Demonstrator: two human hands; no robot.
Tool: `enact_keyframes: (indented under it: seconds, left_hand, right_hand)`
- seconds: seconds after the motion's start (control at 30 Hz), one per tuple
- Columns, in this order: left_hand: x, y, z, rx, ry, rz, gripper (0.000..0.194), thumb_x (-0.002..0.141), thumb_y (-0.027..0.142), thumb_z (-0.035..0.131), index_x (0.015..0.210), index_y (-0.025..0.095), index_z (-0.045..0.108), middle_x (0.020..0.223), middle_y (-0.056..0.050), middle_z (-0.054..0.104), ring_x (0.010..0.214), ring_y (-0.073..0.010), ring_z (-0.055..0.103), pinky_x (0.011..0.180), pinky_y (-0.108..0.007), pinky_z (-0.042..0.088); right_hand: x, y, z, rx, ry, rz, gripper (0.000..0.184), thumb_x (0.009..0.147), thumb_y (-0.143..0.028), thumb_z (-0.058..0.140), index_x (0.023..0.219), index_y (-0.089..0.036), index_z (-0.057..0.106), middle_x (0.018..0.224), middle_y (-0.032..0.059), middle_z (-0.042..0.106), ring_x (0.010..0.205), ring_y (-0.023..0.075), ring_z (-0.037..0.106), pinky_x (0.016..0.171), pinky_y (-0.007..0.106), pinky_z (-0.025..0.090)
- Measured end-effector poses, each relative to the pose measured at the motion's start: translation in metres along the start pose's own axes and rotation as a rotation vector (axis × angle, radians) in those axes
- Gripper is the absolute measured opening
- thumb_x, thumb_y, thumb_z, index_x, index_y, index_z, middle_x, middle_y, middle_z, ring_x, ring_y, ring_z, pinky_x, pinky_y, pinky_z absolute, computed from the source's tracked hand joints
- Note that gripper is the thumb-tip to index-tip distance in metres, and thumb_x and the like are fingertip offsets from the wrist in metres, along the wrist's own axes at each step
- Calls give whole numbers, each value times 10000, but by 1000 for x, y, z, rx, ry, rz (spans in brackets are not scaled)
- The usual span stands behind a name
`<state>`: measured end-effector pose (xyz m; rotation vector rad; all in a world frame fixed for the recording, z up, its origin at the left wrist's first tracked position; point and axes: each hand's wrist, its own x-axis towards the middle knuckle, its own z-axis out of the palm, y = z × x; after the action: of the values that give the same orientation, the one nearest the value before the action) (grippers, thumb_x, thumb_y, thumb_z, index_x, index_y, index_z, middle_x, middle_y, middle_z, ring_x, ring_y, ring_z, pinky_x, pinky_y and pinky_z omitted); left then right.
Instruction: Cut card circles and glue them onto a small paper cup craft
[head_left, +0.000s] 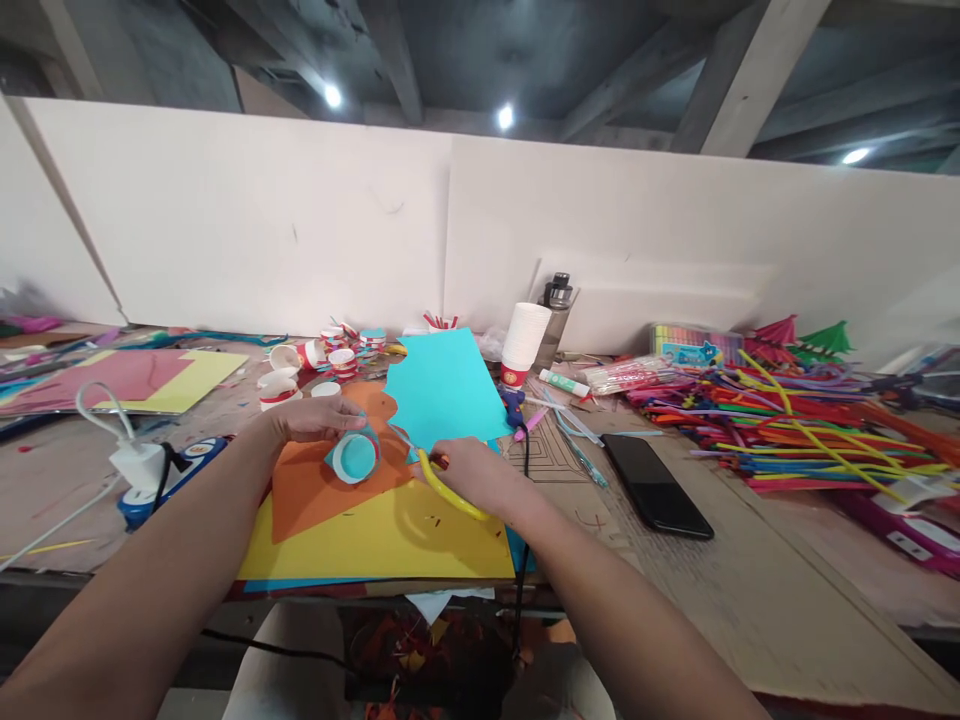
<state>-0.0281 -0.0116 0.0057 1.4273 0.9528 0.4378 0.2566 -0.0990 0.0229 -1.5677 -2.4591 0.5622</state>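
Has yellow sheet (450, 545) spread nearest, blue sheet (446, 385) beyond, orange sheet (315, 495) partly on yellow, likely for easy reach. Grips scissors (446, 490) in closed right hand (476, 472) (can't tell blade gap), pointed forward, presumably for safety. Pinches cup (356, 458) by upper side in nearly closed left hand (322, 415), over orange, left of scissors, probably to leave blue face uncovered.

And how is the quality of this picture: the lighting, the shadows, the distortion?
Head view: ceiling lights glare as white spots; head view: a soft shadow lies on the yellow paper below the right hand; head view: forearms look stretched toward the lower corners, probably by a wide lens.
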Motion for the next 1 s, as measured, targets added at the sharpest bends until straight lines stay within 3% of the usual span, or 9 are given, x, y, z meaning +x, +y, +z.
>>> enact_keyframes:
  seconds: [0.1, 0.27, 0.33, 0.47, 0.63, 0.73, 0.9, 1.0]
  left_hand:
    - [1, 5, -2, 50, 83, 24, 429, 651, 569, 816, 718, 148, 762, 721, -134, 715, 603, -196, 639, 548, -279, 499]
    - [17, 6, -2, 51, 451, 137, 515, 682, 637, 764, 799, 136, 756, 893, -167, 756, 760, -229, 699, 670, -307, 546]
    - [26, 5, -1, 53, 527, 163, 516, 691, 615, 770, 888, 138, 763, 973, -173, 757, 826, -230, 702, 683, -297, 535]
    - [44, 10, -1, -21, 532, 130, 455, 607, 487, 861, 884, 145, 747, 958, -151, 754, 742, -202, 701, 562, -244, 454]
    - [65, 20, 5, -54, 557, 172, 308, 551, 347, 878, 659, 162, 657, 542, -17, 609, 465, -125, 545, 436, -219, 313]
    - [72, 25, 9, -64, 588, 224, 311, 554, 271, 869, 564, 170, 575, 457, 26, 495, 413, -91, 449, 419, -223, 268]
    - [60, 37, 3, -152, 659, 395, 363, 629, 304, 834, 590, 169, 500, 529, 56, 464, 470, -59, 438, 472, -198, 363]
    - [45, 43, -5, -437, 798, 653, 336, 692, 256, 812, 643, 169, 491, 540, 69, 467, 484, -52, 440, 485, -179, 396]
  right_hand:
    - [-2, 1, 2, -88, 8, -6, 377, 934, -461, 517, 906, -181, 768, 923, 144, 768, 759, 213, 682, 576, 277, 308]
    - [-2, 1, 4, -135, 38, -11, 343, 921, -441, 531, 959, -194, 766, 995, 142, 771, 856, 240, 709, 614, 285, 341]
    - [-3, 0, 4, -152, 33, -2, 338, 912, -446, 542, 968, -192, 758, 1010, 144, 768, 877, 251, 708, 616, 288, 342]
    - [-6, -1, 7, -174, 29, 11, 335, 882, -426, 572, 1092, -204, 709, 1019, 126, 760, 876, 253, 700, 614, 285, 338]
    - [-7, 0, 10, -195, 15, -8, 332, 868, -381, 562, 1122, -198, 673, 1025, 120, 746, 887, 249, 688, 622, 286, 331]
    - [-7, 0, 9, -163, -6, -57, 317, 858, -354, 570, 1113, -189, 664, 1058, 120, 731, 924, 242, 675, 643, 285, 340]
    - [-9, 0, 4, -106, -39, -65, 399, 858, -345, 612, 1224, -187, 627, 1138, 133, 680, 1018, 256, 650, 699, 284, 376]
    - [-10, -2, 2, -108, -51, -33, 419, 879, -356, 608, 1262, -185, 618, 1167, 143, 656, 1041, 264, 641, 750, 299, 409]
